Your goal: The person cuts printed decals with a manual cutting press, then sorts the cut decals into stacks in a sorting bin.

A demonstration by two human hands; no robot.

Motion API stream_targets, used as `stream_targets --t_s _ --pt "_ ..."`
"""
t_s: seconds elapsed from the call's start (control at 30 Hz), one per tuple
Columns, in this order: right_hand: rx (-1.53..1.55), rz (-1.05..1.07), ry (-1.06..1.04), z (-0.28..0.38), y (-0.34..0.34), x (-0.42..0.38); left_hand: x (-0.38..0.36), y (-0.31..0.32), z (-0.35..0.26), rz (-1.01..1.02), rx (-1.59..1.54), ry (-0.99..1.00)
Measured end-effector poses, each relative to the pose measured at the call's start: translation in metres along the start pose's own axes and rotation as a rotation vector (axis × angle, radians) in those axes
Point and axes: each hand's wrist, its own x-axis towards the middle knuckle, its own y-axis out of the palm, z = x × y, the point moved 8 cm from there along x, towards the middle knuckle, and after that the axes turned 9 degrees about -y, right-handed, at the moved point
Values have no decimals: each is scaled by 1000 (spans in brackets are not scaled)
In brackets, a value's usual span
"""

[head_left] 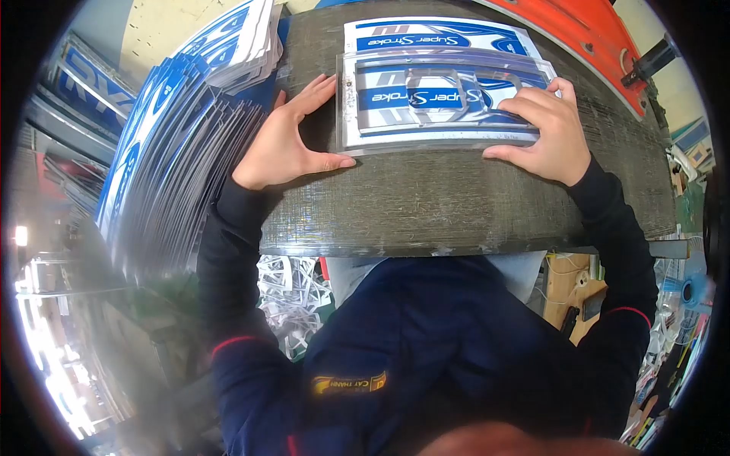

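Observation:
A clear plastic template [445, 144] lies on a printed blue-and-white sheet [437, 36] marked "Super Stroke", on a dark worn board [456, 201]. My left hand [285, 140] rests flat against the template's left edge, thumb along its near corner. My right hand [547, 129] presses on the template's right end, fingers spread over the frame. Neither hand grips anything.
A tall fanned stack of the same printed sheets [179, 129] leans at the left. An orange machine part [585, 34] curves behind the board at the upper right. Paper offcuts [293, 292] lie below the board's near edge. Cluttered shelves [684, 304] stand at the right.

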Motion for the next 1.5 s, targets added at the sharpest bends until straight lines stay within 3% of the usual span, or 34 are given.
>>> stream_targets --t_s 0.07,0.33,0.43,0.57,1.5 --pt "38 139 15 -4 2 1 -1 1 0 3 -1 -2" --pt "79 160 330 -69 -26 -82 1 -1 0 29 2 -44" --pt "316 186 465 -72 -16 -101 4 -2 -2 67 -39 -65" --pt "226 117 384 -70 -17 -102 6 -1 -2 75 -56 -101" --pt "172 56 326 -64 -24 -100 7 4 8 199 -79 -102"
